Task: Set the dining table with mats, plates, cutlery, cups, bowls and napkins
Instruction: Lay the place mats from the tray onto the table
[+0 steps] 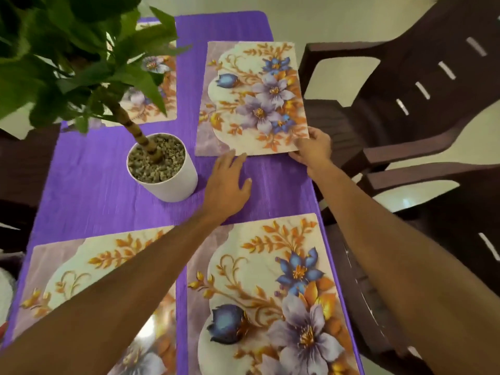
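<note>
Several floral place mats lie on the purple tablecloth [94, 185]. The far right mat [251, 98] is slightly askew. My right hand [313, 150] pinches its near right corner, thumb on top. My left hand [230, 182] lies flat on the cloth, fingers straight, fingertips touching that mat's near edge. A near right mat [270, 293] and a near left mat [89, 272] lie under my forearms. A far left mat [159, 101] is partly hidden behind plant leaves.
A white pot [167, 171] filled with gravel holds a leafy green plant [75, 55] at the table's middle left. Dark brown plastic chairs [405, 90] stand along the right side, close to the table edge.
</note>
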Available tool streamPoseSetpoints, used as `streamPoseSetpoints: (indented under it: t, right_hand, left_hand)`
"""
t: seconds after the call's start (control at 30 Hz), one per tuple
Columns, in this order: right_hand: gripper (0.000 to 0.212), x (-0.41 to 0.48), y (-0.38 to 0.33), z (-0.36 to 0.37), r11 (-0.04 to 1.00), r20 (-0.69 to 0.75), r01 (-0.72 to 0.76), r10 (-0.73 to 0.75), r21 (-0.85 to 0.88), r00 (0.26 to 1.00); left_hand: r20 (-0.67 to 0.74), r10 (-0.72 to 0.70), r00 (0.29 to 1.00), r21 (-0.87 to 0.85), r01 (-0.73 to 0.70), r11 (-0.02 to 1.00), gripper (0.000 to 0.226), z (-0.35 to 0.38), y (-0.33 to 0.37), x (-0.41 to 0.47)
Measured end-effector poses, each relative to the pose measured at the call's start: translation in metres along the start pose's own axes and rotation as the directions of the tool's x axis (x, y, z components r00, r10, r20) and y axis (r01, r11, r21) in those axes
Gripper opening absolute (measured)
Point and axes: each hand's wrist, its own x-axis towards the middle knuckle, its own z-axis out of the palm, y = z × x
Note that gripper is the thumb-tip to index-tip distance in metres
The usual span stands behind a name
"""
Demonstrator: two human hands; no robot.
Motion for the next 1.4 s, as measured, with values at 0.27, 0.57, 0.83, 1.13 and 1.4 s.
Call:
streamPoseSetpoints:
  t: [0.27, 0.57, 0.83, 1.13, 1.4]
  right_hand:
    - [0.017, 0.060, -0.013, 0.029, 0.976, 0.083, 0.152, -0.141, -0.153, 0.987]
    - [0.017, 0.089, -0.027, 0.048, 0.842, 0.009, 0.255, -0.286, -0.476, 0.958]
    - [0.032, 0.079, -0.007, 0.045, 0.742, 0.006, 0.442, -0.509, -0.504, 0.861]
    - [0.024, 0.076, -0.002, 0.046, 0.639, 0.061, 0.481, -0.563, -0.601, 0.824]
    - [0.034, 0.078, -0.009, 0.054, 0.610, 0.056, 0.414, -0.517, -0.676, 0.854]
  left_hand:
    - [-0.017, -0.064, 0.998, 0.212, 0.067, 0.975, 0.067, 0.015, -0.015, 0.084]
    - [0.031, -0.182, 0.983, 0.357, 0.159, 0.920, 0.070, 0.027, -0.015, 0.127]
    - [-0.059, -0.209, 0.976, 0.429, 0.214, 0.877, 0.071, 0.037, -0.010, 0.129]
    - [-0.073, -0.261, 0.963, 0.414, 0.267, 0.870, 0.076, 0.042, -0.006, 0.134]
    - [-0.109, -0.249, 0.962, 0.419, 0.271, 0.866, 0.076, 0.044, -0.007, 0.133]
